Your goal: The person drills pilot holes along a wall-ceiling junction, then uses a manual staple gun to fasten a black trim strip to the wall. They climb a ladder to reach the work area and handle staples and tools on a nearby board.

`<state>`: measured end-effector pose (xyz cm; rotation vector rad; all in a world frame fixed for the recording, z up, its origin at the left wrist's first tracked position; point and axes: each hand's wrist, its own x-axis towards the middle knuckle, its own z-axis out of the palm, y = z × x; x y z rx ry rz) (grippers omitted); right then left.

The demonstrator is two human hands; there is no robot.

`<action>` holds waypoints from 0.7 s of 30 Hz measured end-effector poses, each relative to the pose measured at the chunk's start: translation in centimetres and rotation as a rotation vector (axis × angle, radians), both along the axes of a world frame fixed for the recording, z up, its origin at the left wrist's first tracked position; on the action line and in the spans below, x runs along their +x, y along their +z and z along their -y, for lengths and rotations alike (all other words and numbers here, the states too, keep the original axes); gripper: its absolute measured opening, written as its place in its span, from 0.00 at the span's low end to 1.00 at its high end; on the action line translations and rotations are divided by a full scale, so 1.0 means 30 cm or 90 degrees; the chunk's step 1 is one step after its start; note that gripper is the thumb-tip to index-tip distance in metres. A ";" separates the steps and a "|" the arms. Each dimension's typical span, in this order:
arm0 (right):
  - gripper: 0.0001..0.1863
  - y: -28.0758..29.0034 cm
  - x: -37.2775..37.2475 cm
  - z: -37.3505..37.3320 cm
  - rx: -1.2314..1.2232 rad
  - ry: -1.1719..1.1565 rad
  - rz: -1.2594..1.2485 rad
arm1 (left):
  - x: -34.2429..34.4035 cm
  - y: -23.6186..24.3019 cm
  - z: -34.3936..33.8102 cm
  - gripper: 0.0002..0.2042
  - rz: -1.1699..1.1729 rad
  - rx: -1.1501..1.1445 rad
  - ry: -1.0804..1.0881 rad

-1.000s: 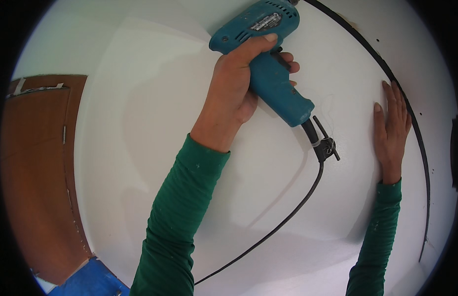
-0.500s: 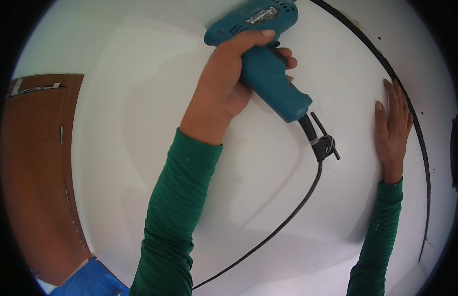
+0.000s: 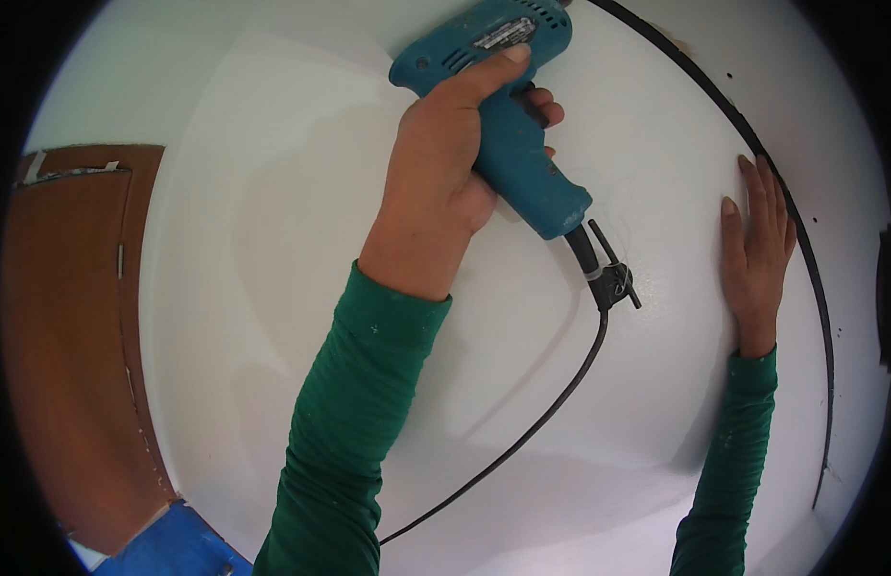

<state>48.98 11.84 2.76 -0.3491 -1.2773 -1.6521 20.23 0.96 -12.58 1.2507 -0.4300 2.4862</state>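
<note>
My left hand (image 3: 445, 154) grips a teal corded drill (image 3: 527, 178), thumb along its body and fingers curled round the handle near the trigger. The drill's front end is at the top edge, partly out of view. A chuck key (image 3: 615, 280) is tied on the black cord (image 3: 546, 408) below the handle. My right hand (image 3: 754, 245) lies on the white wall (image 3: 320, 192) with fingers stretched out, fingertips at a long black strip (image 3: 815, 269) that curves down the right side of the view.
A brown wooden door (image 3: 66, 346) in its frame stands at the left. A blue covering (image 3: 162, 547) lies on the floor at the lower left. Small dark holes dot the wall right of the strip, and a dark object (image 3: 885, 298) sits at the far right edge.
The drill has shifted slightly left and up in my left hand's grip, with the thumb higher on its body. My right hand stays against the wall, appearing very slightly further left.
</note>
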 end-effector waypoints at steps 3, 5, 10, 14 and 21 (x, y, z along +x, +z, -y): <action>0.32 -0.006 -0.008 0.003 -0.005 -0.015 -0.023 | -0.022 -0.005 0.010 0.18 -0.024 -0.027 0.028; 0.32 -0.009 -0.017 0.000 -0.001 -0.002 -0.010 | -0.037 -0.009 0.011 0.18 -0.028 -0.046 0.033; 0.32 -0.011 -0.028 -0.006 -0.009 0.009 -0.013 | -0.058 -0.015 0.003 0.17 -0.028 -0.051 0.053; 0.32 -0.009 -0.023 -0.008 -0.012 0.009 -0.018 | -0.057 -0.011 -0.003 0.17 -0.034 -0.058 0.049; 0.32 -0.014 -0.020 -0.005 -0.011 0.002 -0.031 | -0.045 -0.012 0.006 0.16 -0.031 -0.027 0.053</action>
